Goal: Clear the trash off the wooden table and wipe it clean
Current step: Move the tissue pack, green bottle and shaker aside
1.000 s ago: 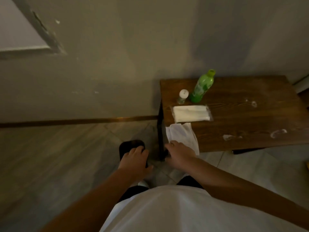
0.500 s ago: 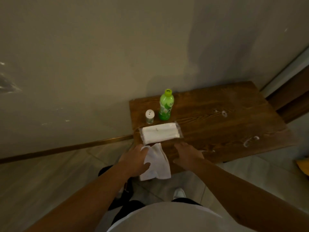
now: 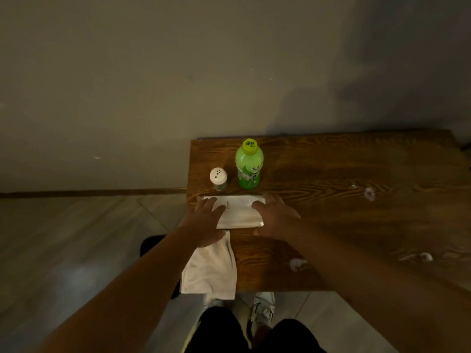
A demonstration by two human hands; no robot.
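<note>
Table (image 3: 331,225) clearing barely begun, your hands on a tissue pack.

Your left hand (image 3: 204,222) and right hand (image 3: 275,217) lie flat and unclenched on the pack (image 3: 238,212) near the table's left edge; whether they grip it, you cannot tell. A white cloth (image 3: 211,268) overhangs the near-left corner. Scraps (image 3: 297,263) dot the wood, unwiped. A green bottle (image 3: 249,164) and shaker (image 3: 218,178) stand just beyond; open room lies right.

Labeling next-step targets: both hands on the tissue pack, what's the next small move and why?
Probably pull one tissue from the tissue pack. Left hand and right hand rest on its ends, neither closed, and white scraps dot the wooden table.
</note>
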